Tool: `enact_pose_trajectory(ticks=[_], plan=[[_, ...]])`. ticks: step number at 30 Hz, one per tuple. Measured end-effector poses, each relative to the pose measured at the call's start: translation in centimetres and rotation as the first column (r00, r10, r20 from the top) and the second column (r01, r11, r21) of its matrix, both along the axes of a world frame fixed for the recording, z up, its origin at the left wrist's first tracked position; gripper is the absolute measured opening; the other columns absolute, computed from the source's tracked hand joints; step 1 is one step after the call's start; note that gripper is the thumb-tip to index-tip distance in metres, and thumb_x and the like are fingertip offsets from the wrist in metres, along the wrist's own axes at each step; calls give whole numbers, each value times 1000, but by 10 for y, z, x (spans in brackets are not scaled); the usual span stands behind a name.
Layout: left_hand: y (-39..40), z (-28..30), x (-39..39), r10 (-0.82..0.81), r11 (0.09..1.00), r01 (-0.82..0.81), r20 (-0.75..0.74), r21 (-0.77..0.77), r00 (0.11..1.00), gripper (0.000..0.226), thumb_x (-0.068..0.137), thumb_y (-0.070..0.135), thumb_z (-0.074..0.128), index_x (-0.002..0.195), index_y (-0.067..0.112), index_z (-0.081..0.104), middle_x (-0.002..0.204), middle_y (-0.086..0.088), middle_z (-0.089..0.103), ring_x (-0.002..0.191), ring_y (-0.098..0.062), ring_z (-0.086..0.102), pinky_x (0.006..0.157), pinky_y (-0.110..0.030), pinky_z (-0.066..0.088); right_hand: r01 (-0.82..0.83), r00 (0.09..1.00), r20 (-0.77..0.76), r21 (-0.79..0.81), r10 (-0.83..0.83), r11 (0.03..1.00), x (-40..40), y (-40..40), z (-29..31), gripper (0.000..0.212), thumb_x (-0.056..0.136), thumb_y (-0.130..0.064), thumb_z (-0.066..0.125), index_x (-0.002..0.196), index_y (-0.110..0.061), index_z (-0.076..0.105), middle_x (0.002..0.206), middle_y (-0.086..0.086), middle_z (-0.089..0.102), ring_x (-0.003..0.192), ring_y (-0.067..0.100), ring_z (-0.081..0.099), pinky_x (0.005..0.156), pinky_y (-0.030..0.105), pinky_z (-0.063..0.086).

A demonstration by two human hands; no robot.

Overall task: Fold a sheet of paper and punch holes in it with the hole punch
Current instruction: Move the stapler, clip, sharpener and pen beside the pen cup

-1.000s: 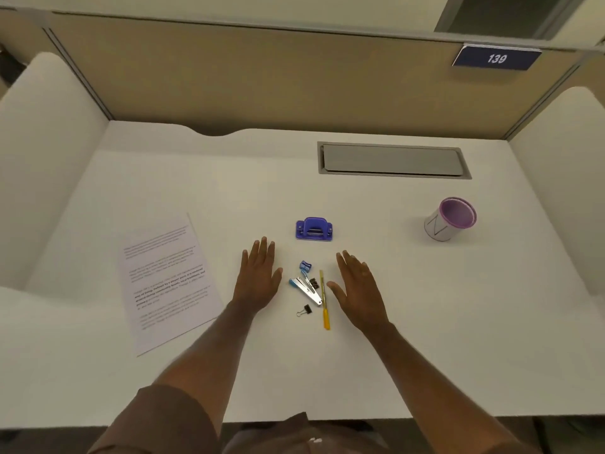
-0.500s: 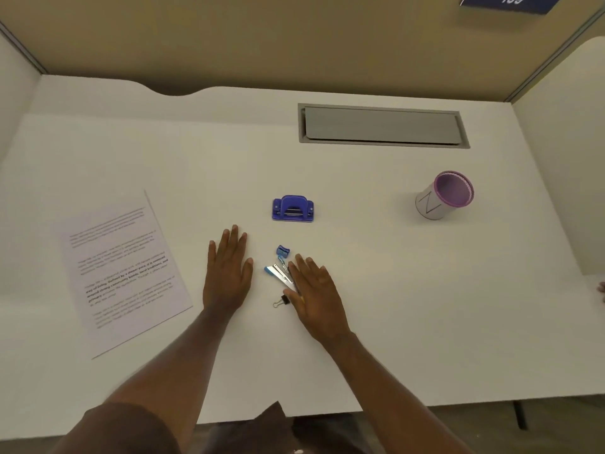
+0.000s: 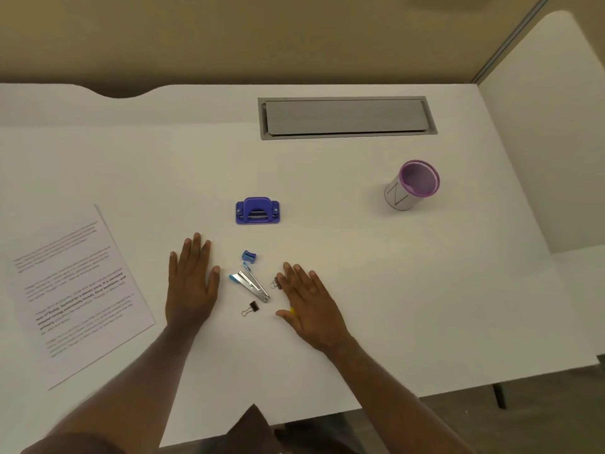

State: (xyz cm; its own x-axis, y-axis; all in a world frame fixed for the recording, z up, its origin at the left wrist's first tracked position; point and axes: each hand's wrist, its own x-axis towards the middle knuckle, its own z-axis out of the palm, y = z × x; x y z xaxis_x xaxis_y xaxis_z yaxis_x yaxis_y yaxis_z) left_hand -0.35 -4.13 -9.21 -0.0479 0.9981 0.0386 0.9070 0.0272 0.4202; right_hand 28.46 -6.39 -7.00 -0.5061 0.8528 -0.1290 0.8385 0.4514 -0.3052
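A printed sheet of paper (image 3: 77,290) lies flat on the white desk (image 3: 393,290), at the left. The blue hole punch (image 3: 257,210) stands at mid-desk, beyond both hands. My left hand (image 3: 191,283) rests flat on the desk with its fingers straight, to the right of the sheet. My right hand (image 3: 307,306) lies flat too, fingers spread, over a yellow pen of which only a small bit (image 3: 292,310) shows under the palm. Neither hand touches the paper or the punch.
Between my hands lie a metal staple remover (image 3: 250,285), a blue sharpener (image 3: 248,256) and two black binder clips (image 3: 250,308) (image 3: 276,283). A purple-rimmed cup (image 3: 411,186) stands at the right. A grey cable hatch (image 3: 347,117) sits at the back. Partition walls surround the desk.
My right hand has slid to the right off the staple remover, which now shows in full. The camera has tilted down and closer. My left hand stays flat.
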Motion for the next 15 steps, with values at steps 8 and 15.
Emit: enact_pose_trajectory(ticks=[8, 15], plan=[[0, 4, 3, 4, 1000, -4, 0, -12, 1000, 62, 103, 41, 28, 158, 12, 30, 169, -5, 20, 158, -23, 14, 128, -49, 9, 95, 993, -68, -21, -96, 995, 63, -4, 6, 66, 105, -51, 33, 159, -17, 17, 168, -1, 9, 154, 14, 7, 122, 43, 22], [-1, 6, 1, 20, 999, -21, -16, -32, 1000, 63, 102, 42, 27, 158, 13, 32, 170, -4, 20, 157, -23, 15, 129, -45, 6, 192, 979, 54, 41, -194, 980, 17, 5, 7, 66, 103, -52, 33, 158, -16, 22, 167, 8, 10, 154, 26, 9, 123, 49, 17]])
